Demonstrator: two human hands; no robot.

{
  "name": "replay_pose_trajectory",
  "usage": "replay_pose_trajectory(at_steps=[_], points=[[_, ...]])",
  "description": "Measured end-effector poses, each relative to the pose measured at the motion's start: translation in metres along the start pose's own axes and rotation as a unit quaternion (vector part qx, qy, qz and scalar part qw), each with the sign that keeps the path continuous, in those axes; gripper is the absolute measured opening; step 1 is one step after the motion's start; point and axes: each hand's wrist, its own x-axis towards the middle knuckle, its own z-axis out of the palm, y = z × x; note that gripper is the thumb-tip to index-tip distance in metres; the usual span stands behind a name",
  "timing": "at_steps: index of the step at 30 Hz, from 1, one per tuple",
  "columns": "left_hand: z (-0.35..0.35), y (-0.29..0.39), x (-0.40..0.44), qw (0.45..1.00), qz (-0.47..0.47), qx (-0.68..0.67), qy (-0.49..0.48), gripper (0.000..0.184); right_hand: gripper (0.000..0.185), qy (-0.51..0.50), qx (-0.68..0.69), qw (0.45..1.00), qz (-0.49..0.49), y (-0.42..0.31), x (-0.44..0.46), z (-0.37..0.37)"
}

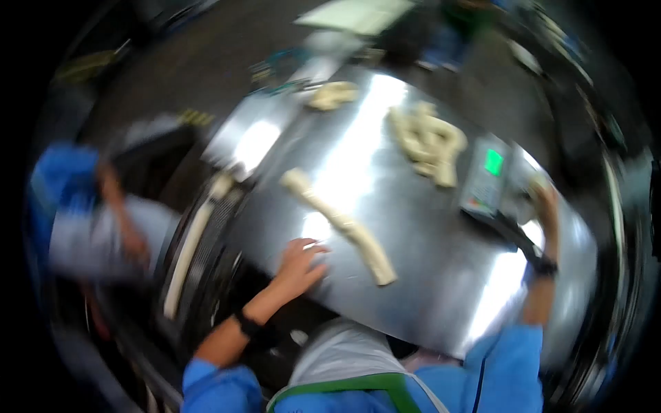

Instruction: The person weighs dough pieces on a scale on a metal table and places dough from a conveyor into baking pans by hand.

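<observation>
1. Well to the left of the left hand, a co-worker (65,175) in blue sleeves stands, blurred.
2. Between that person and the left hand, a long dough roll (189,251) lies lengthwise.
3. The left hand (299,267) is at the near edge of the metal table (427,230), fingers loosely spread and bent, gripping nothing; whether they touch the metal is unclear.
4. Far beyond the left hand sits a small dough pile (334,95).
5. Near the left hand's fingertips, but apart from them, a dough strip (344,226) slants from beyond the hand to its right.
6. Between the hands, farther out, lies a big dough pile (430,141).
7. Just left of the right hand is a scale (484,182), its display lit green.
8. The right hand (545,196) reaches out past the scale; blur hides how far its fingers are closed and whether they hold anything.
</observation>
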Motion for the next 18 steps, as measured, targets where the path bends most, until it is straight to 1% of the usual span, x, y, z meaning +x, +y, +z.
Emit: replay_pose_trajectory(at_steps=[1, 2, 3, 4, 5, 6, 8, 9, 10, 11, 12, 13, 14, 15, 16, 17, 18], points=[[0.005, 0.005, -0.010, 1.000, -0.002, -0.029, -0.003, 0.026, 0.037, -0.001, 0.017, 1.000, -0.009, -0.021, -0.023, 0.007], [0.006, 0.004, -0.009, 0.998, 0.019, -0.057, -0.006, 0.026, 0.040, -0.009, 0.043, 0.999, -0.027, -0.034, -0.040, 0.014], [0.007, 0.005, -0.019, 0.996, 0.001, -0.087, -0.024, 0.026, 0.042, -0.017, 0.072, 0.996, -0.045, -0.045, -0.056, 0.024], [0.004, 0.007, -0.022, 0.992, -0.011, -0.122, -0.043, 0.027, 0.044, -0.046, 0.101, 0.993, -0.034, -0.051, -0.055, 0.029], [0.006, 0.002, -0.024, 0.991, -0.025, -0.129, -0.031, 0.027, 0.043, -0.012, 0.143, 0.989, -0.038, -0.067, -0.054, 0.068], [0.009, -0.002, -0.031, 0.985, -0.038, -0.165, -0.036, 0.028, 0.043, 0.027, 0.184, 0.982, -0.045, -0.082, -0.066, 0.118], [0.008, -0.016, -0.054, 0.968, -0.067, -0.242, -0.018, 0.033, 0.041, -0.080, 0.167, 0.981, -0.050, -0.105, -0.068, 0.212], [0.008, 0.000, -0.045, 0.953, -0.072, -0.292, -0.015, 0.038, 0.046, -0.076, 0.107, 0.990, -0.045, -0.130, -0.075, 0.234], [-0.010, 0.010, -0.050, 0.924, -0.098, -0.368, -0.034, 0.041, 0.053, -0.014, 0.083, 0.996, 0.004, -0.124, -0.072, 0.253], [-0.009, 0.006, -0.063, 0.894, -0.090, -0.440, -0.013, 0.040, 0.059, -0.111, 0.057, 0.991, -0.045, -0.125, -0.076, 0.285], [-0.022, 0.014, -0.081, 0.889, -0.092, -0.448, 0.021, 0.041, 0.059, -0.166, 0.066, 0.983, -0.052, -0.124, -0.083, 0.310], [-0.037, 0.018, -0.093, 0.904, -0.076, -0.417, 0.060, 0.042, 0.065, -0.275, 0.062, 0.957, -0.073, -0.127, -0.081, 0.332], [-0.046, 0.013, -0.113, 0.916, -0.053, -0.387, 0.089, 0.042, 0.069, -0.344, 0.051, 0.934, -0.076, -0.129, -0.090, 0.358], [-0.044, 0.003, -0.133, 0.910, -0.063, -0.378, 0.158, 0.043, 0.073, -0.412, 0.039, 0.907, -0.079, -0.131, -0.099, 0.385], [-0.049, 0.002, -0.155, 0.900, -0.074, -0.359, 0.234, 0.044, 0.075, -0.443, 0.032, 0.893, -0.072, -0.143, -0.116, 0.409], [-0.062, 0.004, -0.183, 0.889, -0.095, -0.364, 0.261, 0.045, 0.076, -0.474, 0.024, 0.878, -0.065, -0.156, -0.132, 0.435], [-0.067, 0.002, -0.212, 0.873, -0.150, -0.366, 0.287, 0.041, 0.078, -0.505, 0.015, 0.861, -0.059, -0.168, -0.148, 0.461]])
